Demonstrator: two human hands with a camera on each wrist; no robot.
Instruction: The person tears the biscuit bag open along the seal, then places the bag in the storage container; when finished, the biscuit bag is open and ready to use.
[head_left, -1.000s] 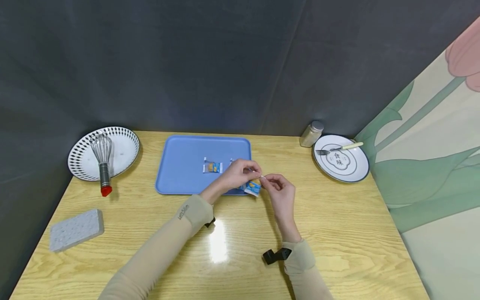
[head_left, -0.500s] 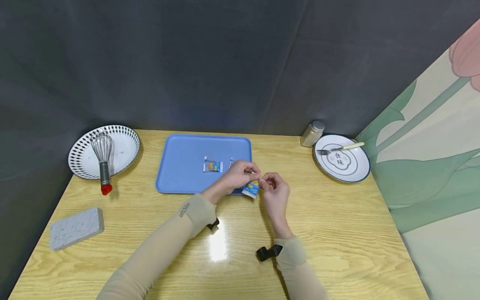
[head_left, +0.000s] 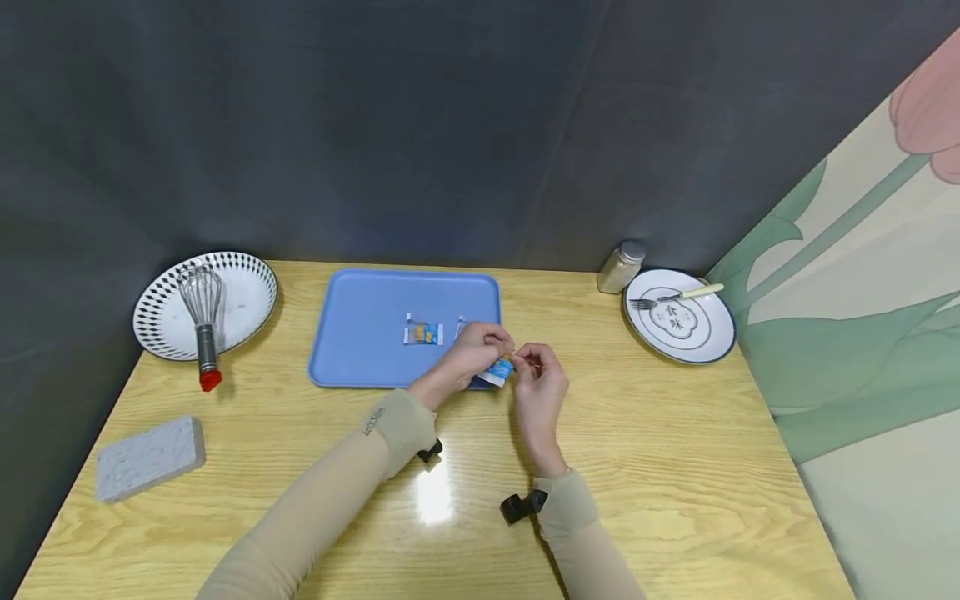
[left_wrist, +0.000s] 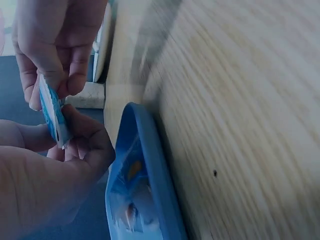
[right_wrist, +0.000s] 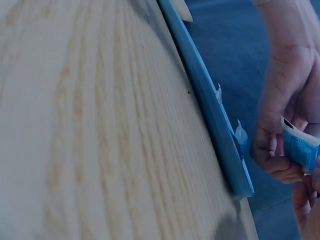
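Over the right end of a blue tray, my left hand pinches a small blue and white snack packet. My right hand pinches the packet's edge with thumb and fingertips, close against the left fingertips. Both hands meet on the packet in the left wrist view, held up off the tray. A clear-and-blue wrapped snack lies on the tray. Beside it another wrapper shows partly, the rest behind my left hand.
A patterned plate bears a whisk at the left, with a grey sponge block in front. At the back right stand a shaker and a white plate carrying a fork. A dark curtain hangs behind the wooden table.
My right hand and forearm have shifted left, and the held packet has moved slightly left with them. Both hands keep their pinch; the other things stay put.
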